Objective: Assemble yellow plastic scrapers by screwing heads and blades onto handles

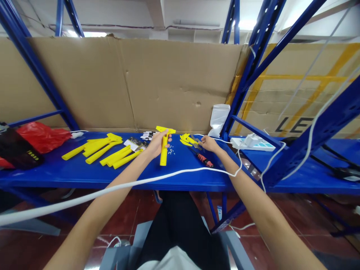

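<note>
My left hand [157, 143] is closed around a yellow T-shaped handle [163, 155], its crosspiece at the top and its shaft pointing down toward me. Over to the right, my right hand [209, 144] has its fingers pinched together at some thin grey metal plates [198, 140]. What sits between those fingertips is too small to make out. Small yellow flat pieces [185, 139] lie just left of the plates. Tiny screws [171, 150] are scattered between my hands. A red-and-black screwdriver [204, 160] rests in front of my right hand.
More yellow handles [98, 148] lie in piles at the left, near a red plastic bag [42, 137] and a black bag [21, 150]. A white cable [168, 175] crosses in front of the blue table [180, 182]. A power strip [253, 143] and blue rack post [249, 75] stand right.
</note>
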Demonstrator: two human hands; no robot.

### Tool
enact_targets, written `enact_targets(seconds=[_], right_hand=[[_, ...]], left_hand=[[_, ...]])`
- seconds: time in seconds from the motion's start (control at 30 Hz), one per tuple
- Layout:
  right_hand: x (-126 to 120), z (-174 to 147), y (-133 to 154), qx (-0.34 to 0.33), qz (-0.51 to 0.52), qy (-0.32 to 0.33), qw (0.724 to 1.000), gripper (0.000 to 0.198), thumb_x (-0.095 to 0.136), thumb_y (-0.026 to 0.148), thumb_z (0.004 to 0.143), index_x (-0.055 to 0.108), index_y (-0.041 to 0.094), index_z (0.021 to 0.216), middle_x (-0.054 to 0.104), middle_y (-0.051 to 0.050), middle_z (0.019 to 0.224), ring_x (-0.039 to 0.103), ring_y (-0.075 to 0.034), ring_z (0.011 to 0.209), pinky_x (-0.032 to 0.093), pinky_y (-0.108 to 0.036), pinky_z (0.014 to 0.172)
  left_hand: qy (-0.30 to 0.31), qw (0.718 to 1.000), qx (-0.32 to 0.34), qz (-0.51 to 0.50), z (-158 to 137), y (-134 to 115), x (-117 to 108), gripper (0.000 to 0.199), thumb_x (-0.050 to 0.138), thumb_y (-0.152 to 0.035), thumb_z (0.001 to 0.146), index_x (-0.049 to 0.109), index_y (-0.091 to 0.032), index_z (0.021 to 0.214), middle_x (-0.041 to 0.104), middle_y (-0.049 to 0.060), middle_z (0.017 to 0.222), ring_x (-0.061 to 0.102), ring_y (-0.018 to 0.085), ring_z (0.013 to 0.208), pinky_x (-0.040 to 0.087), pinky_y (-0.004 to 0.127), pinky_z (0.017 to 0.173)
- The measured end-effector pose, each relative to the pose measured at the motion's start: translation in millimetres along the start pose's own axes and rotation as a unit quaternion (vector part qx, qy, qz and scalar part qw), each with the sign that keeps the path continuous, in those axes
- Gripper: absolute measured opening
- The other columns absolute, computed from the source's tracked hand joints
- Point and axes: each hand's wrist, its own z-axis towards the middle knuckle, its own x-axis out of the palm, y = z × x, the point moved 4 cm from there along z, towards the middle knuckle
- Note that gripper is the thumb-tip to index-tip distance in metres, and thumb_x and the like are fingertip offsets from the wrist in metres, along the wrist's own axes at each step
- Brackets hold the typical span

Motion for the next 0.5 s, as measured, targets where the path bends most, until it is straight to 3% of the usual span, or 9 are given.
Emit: enact_targets(seconds=[0.17, 0.27, 0.4, 0.5], right_hand=[[11.8, 37.0, -21.4, 0.037, -0.04, 0.023, 0.998, 0.037, 0.094, 0.051, 0.079, 0.07, 0.026, 0.067, 0.064, 0.001, 0.059, 0.07, -0.019, 0.071, 0.051, -0.025, 0.067], [16.5, 38.2, -36.7, 0.051, -0.089, 0.033, 0.994, 0.035, 0.093, 0.046, 0.08, 0.07, 0.026, 0.065, 0.065, -0.001, 0.059, 0.072, -0.022, 0.074, 0.052, -0.027, 0.069], [19.7, 36.3, -50.1, 0.053, -0.158, 0.021, 0.986, 0.019, 0.089, 0.037, 0.087, 0.075, 0.024, 0.085, 0.081, -0.008, 0.091, 0.077, -0.025, 0.097, 0.056, -0.031, 0.085], [21.6, 35.3, -51.3, 0.052, -0.196, 0.012, 0.979, 0.018, 0.085, 0.034, 0.092, 0.078, 0.023, 0.104, 0.083, -0.014, 0.116, 0.077, -0.029, 0.113, 0.057, -0.035, 0.096]], left_hand=[[0.005, 0.996, -0.083, -0.013, 40.8, 36.0, 6.5, 0.02, 0.08, -0.025, 0.099, 0.063, -0.016, 0.097, 0.066, 0.005, 0.085, 0.058, 0.01, 0.063, 0.036, 0.017, 0.042], [0.008, 0.995, -0.099, -0.005, 41.9, 51.6, 2.3, 0.021, 0.081, -0.024, 0.097, 0.062, -0.016, 0.095, 0.063, 0.004, 0.081, 0.058, 0.011, 0.061, 0.035, 0.018, 0.041], [0.012, 0.994, -0.107, -0.003, 35.0, 58.3, -3.6, 0.02, 0.082, -0.023, 0.096, 0.063, -0.016, 0.095, 0.063, 0.004, 0.082, 0.058, 0.01, 0.061, 0.032, 0.017, 0.04], [0.017, 0.995, -0.099, -0.002, 32.0, 55.3, -4.1, 0.021, 0.083, -0.024, 0.096, 0.063, -0.016, 0.096, 0.064, 0.004, 0.083, 0.056, 0.009, 0.06, 0.033, 0.016, 0.039]])
